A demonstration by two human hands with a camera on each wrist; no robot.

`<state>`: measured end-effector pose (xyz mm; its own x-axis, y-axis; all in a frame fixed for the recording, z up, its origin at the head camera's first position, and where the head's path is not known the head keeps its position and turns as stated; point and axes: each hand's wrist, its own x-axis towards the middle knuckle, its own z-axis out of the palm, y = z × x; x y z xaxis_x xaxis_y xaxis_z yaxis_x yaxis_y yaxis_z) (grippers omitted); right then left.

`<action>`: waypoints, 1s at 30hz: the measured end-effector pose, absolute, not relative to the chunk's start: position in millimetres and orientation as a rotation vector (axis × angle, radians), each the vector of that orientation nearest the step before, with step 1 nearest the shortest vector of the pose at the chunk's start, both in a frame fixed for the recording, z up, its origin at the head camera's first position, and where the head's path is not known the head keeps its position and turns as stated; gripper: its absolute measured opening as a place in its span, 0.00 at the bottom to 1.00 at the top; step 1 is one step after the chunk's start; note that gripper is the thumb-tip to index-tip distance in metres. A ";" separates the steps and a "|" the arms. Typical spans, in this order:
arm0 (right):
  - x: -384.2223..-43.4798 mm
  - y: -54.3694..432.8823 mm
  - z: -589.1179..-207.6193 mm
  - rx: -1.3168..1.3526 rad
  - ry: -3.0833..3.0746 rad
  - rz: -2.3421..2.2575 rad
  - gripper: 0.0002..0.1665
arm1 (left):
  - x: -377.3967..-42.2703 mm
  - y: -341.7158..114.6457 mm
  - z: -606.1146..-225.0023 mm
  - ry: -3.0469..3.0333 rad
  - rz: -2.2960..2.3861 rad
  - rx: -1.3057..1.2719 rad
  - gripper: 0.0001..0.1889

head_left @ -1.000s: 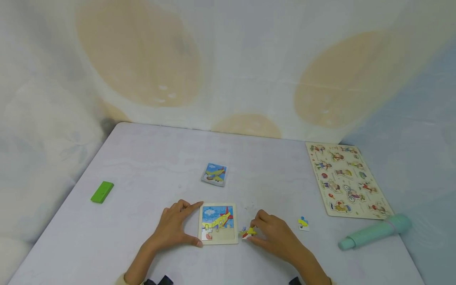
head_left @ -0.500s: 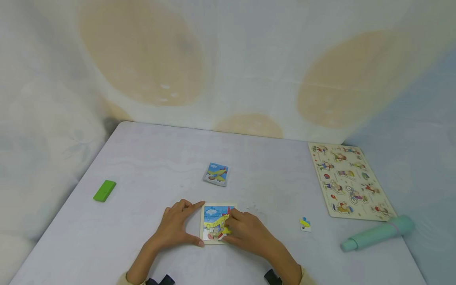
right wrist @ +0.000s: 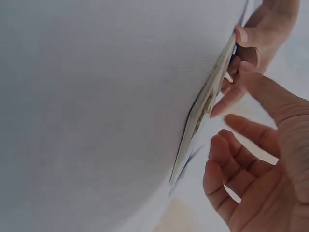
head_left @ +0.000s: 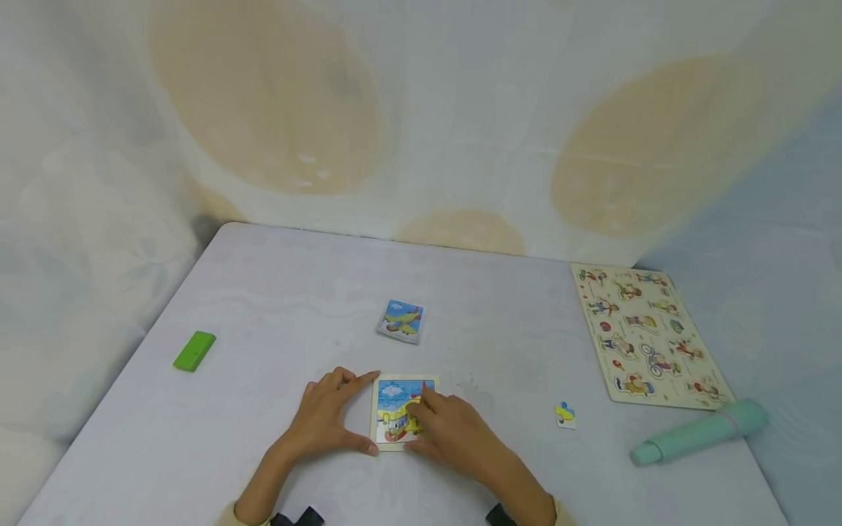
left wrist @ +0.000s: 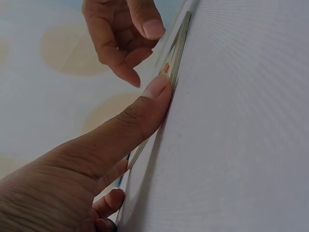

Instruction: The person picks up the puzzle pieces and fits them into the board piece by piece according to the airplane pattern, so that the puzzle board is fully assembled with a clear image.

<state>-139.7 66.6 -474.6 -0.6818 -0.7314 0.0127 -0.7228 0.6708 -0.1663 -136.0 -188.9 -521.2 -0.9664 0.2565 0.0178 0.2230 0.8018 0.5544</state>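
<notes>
A square wooden jigsaw puzzle (head_left: 392,394) with a yellow airplane picture and a pale frame lies flat on the table. At its left side, my left hand (head_left: 324,416) spans the frame, index fingertip at the far corner and thumb at the near one. Its thumb (left wrist: 140,111) lies against the frame edge in the left wrist view. My right hand (head_left: 457,438) is over the puzzle's right part and covers some of the picture. In the right wrist view its fingers (right wrist: 246,126) are loosely bent, apart, with nothing pinched between them. One loose puzzle piece (head_left: 565,415) lies to the right.
Behind the puzzle lies a small airplane picture card or stack (head_left: 402,321). A green block (head_left: 194,351) is at the left. At the right are a wooden board with figures (head_left: 647,336) and a mint-green rolled cylinder (head_left: 700,432) by the table edge.
My right hand has moved left from beside the puzzle to over it, carrying a piece that now lies in the frame's lower part, released. My left hand has stayed at the frame.
</notes>
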 end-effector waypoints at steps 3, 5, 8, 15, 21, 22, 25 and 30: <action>-130.5 73.6 -474.3 -1.272 2.835 -0.231 0.33 | -135.7 -189.3 -520.5 2.927 0.884 0.384 0.60; -124.9 77.9 -475.5 -1.312 2.849 -0.191 0.34 | -135.5 -189.5 -519.6 2.928 0.879 0.382 0.60; -119.1 81.7 -478.1 -1.330 2.870 -0.117 0.34 | -135.8 -189.3 -518.7 2.931 0.876 0.381 0.60; -114.2 79.3 -479.2 -1.207 2.804 -0.072 0.35 | -135.0 -187.8 -518.6 2.917 0.867 0.360 0.60; -112.5 77.7 -479.9 -1.168 2.810 -0.036 0.33 | -134.2 -186.9 -518.7 2.917 0.860 0.363 0.60; -112.8 77.4 -480.0 -1.170 2.821 -0.041 0.32 | -134.3 -187.2 -518.6 2.921 0.861 0.369 0.60; -114.5 76.8 -479.0 -1.169 2.828 -0.093 0.32 | -134.7 -188.1 -518.8 2.935 0.852 0.378 0.60; -119.0 84.2 -475.2 -1.171 2.762 -0.249 0.34 | -133.9 -187.0 -519.5 2.931 0.857 0.374 0.60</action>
